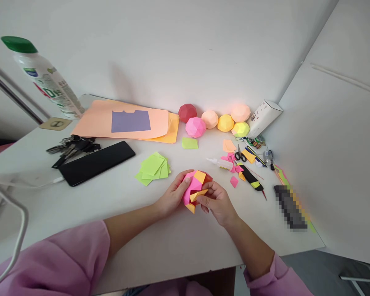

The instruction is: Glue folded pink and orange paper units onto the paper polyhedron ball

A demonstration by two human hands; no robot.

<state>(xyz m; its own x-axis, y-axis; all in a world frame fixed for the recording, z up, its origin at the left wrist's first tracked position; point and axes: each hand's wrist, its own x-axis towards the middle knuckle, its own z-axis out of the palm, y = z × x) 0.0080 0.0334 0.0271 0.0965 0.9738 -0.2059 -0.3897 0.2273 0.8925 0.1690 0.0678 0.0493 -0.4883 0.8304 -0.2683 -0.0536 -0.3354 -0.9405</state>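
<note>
Fingers of the right hand (218, 202) pinch a yellow flap (195, 196); those of the left hand (172, 196) clasp the pink-and-yellow paper model (193, 184). Beneath stretches a white desk (160, 250), backed by a pale wall (160, 49). The model sits between both hands, thumbs facing the person.

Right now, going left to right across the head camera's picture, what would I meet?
Green-capped bottle, black slab-like device, green paper pile, left hand, pink-and-orange paper shape, right hand, scissors, small clear jar.
</note>
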